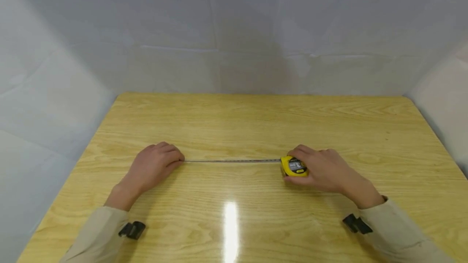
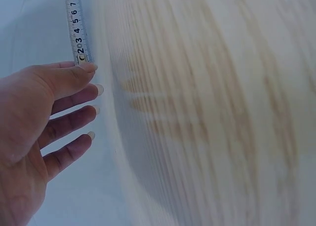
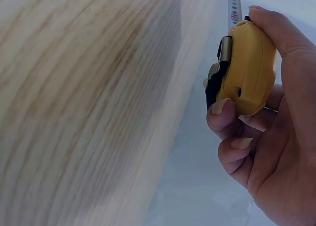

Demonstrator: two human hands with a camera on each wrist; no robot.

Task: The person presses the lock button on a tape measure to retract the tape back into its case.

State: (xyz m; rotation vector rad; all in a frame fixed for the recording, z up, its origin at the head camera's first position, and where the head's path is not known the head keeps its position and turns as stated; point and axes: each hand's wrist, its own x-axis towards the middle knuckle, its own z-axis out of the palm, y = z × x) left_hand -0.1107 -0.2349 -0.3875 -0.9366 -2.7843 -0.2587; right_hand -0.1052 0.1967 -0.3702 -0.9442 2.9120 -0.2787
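Note:
My right hand (image 1: 321, 169) grips a yellow and black tape measure (image 1: 294, 167) marked 3.0m, its fingers and thumb curled round the case. From the case a thin metal blade (image 1: 234, 161) runs straight left across to my left hand (image 1: 155, 165). In the left wrist view, thumb and forefinger pinch the end of that blade (image 2: 75, 23), just below the printed 2, while the other fingers are spread loosely. The right wrist view has the case (image 3: 249, 68) from the side, with a metal clip (image 3: 225, 51) on it and the thumb near the blade's mouth.
Both hands are over a light wooden table (image 1: 256, 125) with a glossy top. Pale sheeting (image 1: 234, 31) rises behind it and on both sides. Dark straps (image 1: 132, 229) show at the beige sleeves. A bright light reflection lies near the front middle.

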